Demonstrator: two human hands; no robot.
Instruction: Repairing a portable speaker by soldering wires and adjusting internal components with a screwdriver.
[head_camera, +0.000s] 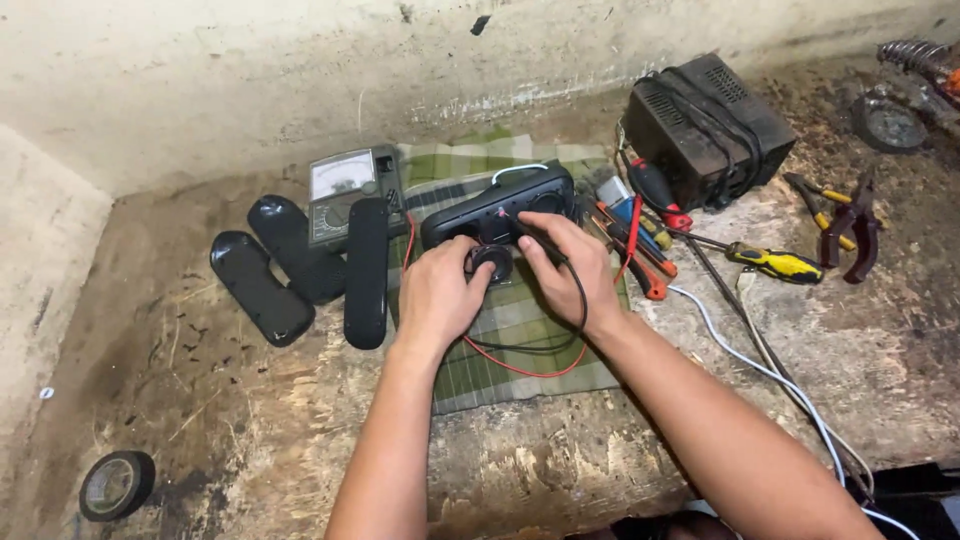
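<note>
A black oblong speaker housing (497, 204) lies on a green checked cloth (505, 330). In front of it sits a small round black speaker driver (492, 261) with a red and a black wire (530, 355) looping toward me. My left hand (436, 295) grips the driver's left side with its fingertips. My right hand (566, 260) rests on the driver's right side, fingers touching the housing front. Part of the driver is hidden under my fingers.
Three black oval cover pieces (300, 265) and an analog meter (345, 190) lie left of the cloth. Screwdrivers (640, 235), a yellow-handled screwdriver (775, 262), pliers (850, 225) and a black box (705, 125) lie right. A white cable (770, 372) runs to the lower right. A tape roll (115, 485) sits bottom left.
</note>
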